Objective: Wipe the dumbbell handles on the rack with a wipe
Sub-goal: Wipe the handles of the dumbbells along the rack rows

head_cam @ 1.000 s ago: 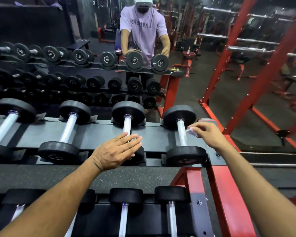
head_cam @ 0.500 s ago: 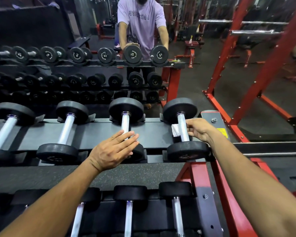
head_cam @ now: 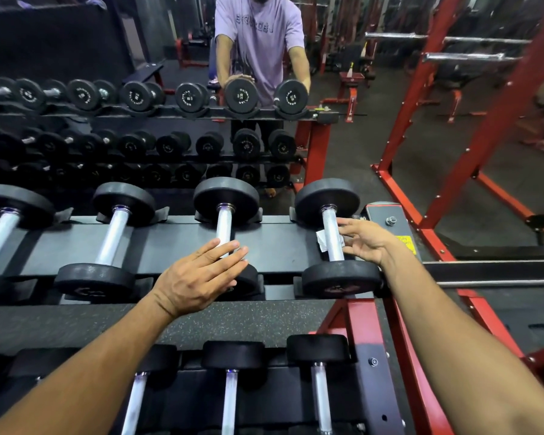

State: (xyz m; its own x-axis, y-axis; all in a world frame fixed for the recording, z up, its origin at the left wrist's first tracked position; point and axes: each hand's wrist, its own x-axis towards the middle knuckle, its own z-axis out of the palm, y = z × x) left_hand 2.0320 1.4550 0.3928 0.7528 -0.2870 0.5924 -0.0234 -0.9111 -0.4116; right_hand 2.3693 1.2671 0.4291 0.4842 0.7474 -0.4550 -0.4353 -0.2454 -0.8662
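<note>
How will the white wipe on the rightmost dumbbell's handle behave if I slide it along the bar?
The wipe looks thin and crumpled, so it is probably floppy and will bunch rather than slide flat. The handle looks textured, so it may snag. The right hand has loose fingers beside it; without a pinch it could drop off.

A gym: tiered dumbbell racks [head_cam: 176, 233], red squat-rack frames [head_cam: 471, 146]
</note>
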